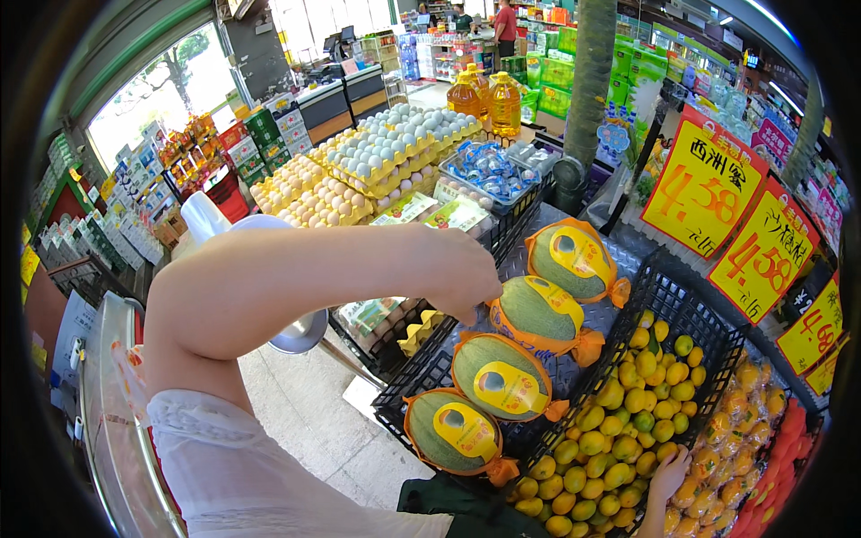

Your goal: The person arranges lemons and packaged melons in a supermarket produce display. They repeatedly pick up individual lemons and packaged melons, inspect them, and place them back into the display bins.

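My left hand reaches in from the left under a bent bare arm. It is at the upper left side of a netted melon, its fingers pointing down; part of its grip is hidden. Three more melons, each in orange foam net with a yellow label, lie in the same row: one behind, two in front. At the lower right, my right hand is at the edge of a black crate of yellow-green citrus fruit, fingers curled beside the fruit. Whether it holds one cannot be told.
Egg trays are stacked beyond my left arm. Film-wrapped oranges lie right of the citrus crate. Yellow price signs stand behind the crates. A post and oil jugs are farther back. A person in red stands in the distance.
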A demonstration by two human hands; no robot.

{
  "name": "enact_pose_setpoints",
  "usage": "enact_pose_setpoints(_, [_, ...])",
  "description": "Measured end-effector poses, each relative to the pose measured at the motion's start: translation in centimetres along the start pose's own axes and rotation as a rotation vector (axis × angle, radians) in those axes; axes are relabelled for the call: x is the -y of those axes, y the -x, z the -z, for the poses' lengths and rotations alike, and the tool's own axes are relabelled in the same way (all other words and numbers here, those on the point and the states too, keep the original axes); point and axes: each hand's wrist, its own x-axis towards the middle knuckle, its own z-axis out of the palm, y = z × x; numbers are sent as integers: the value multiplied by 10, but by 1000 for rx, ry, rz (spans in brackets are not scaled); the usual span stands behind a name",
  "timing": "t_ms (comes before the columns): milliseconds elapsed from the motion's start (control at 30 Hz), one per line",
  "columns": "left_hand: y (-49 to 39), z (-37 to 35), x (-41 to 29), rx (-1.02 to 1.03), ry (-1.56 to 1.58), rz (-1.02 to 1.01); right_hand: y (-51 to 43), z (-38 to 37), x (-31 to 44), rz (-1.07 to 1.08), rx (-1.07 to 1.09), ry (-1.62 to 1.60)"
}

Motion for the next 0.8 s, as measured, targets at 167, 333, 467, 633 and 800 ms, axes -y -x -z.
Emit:
enact_pose_setpoints(167, [3, 2, -5, 15, 17, 18, -2, 0, 0, -39, 34, 21])
enact_pose_setpoints(333, [6, 6, -10, 21, -7, 27, 2, 12, 12, -49, 38, -44])
enact_pose_setpoints(467, [-3, 6, -7, -40, -32, -12, 11, 5, -6, 57, -163, -90])
enact_pose_setpoints(633, [-4, 7, -7, -76, -63, -24, 12, 16, -1, -75, -91, -112])
enact_pose_setpoints(800, [17, 17, -21, -45, -115, 28, 1, 15, 14, -65, -17, -89])
